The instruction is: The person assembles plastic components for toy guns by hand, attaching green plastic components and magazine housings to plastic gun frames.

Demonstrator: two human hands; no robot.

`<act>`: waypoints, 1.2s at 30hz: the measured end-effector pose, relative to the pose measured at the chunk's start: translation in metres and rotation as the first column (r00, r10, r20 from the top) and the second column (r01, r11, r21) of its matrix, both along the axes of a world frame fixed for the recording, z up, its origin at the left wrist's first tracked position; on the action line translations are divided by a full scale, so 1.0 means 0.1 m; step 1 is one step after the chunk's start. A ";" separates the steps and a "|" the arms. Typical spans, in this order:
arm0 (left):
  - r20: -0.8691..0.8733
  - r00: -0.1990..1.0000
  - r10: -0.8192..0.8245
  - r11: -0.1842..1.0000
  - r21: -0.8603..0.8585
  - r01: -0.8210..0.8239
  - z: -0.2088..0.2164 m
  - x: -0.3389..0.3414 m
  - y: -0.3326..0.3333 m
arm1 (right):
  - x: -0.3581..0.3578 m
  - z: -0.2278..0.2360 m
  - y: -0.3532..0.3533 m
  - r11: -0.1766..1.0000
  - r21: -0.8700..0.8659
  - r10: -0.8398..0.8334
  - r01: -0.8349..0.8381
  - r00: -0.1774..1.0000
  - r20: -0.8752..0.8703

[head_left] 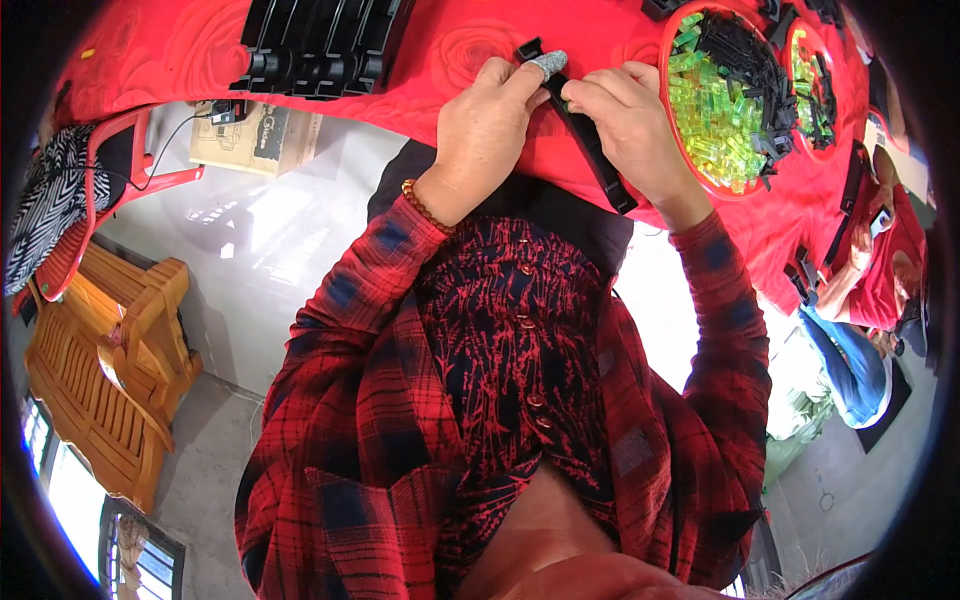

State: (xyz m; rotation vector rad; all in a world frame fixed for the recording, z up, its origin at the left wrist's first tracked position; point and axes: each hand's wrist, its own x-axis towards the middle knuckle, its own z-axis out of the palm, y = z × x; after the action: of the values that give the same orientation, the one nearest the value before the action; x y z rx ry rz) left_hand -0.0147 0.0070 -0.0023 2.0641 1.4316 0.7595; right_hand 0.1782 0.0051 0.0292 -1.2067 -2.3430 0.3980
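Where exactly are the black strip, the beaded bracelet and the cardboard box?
Black strip (590,146): head view, on its body below the fingers.
Beaded bracelet (423,209): head view, on its beads.
Cardboard box (238,142): head view, on its side.

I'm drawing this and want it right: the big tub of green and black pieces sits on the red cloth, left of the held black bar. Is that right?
Not quite: the big tub is right of the held black bar, as the head view shows. The green and black pieces and the red cloth are correct.

The strip is black, the tablecloth rose-patterned red, the sleeves red-navy plaid.
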 end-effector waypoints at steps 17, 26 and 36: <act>0.031 0.999 -0.025 1.000 -0.014 0.025 0.00 -0.01 0.01 | -0.02 -0.06 -0.03 0.995 -0.039 -0.098 0.095 0.993 -0.061; 0.115 0.992 -0.047 0.998 -0.024 0.050 0.13 0.07 0.05 | -0.06 -0.04 -0.25 0.878 -0.286 -0.467 0.385 0.820 -0.330; 0.090 0.994 -0.069 0.998 0.015 0.068 0.15 0.20 -0.39 | 0.02 0.00 -0.29 0.828 -0.183 -0.561 0.531 0.776 -0.289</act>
State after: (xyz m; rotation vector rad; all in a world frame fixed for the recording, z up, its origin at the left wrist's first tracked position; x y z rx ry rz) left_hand 0.0057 -0.0320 0.0127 2.0492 1.3032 0.8242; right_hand 0.1802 -0.0237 0.0288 -1.6501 -1.6039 0.4604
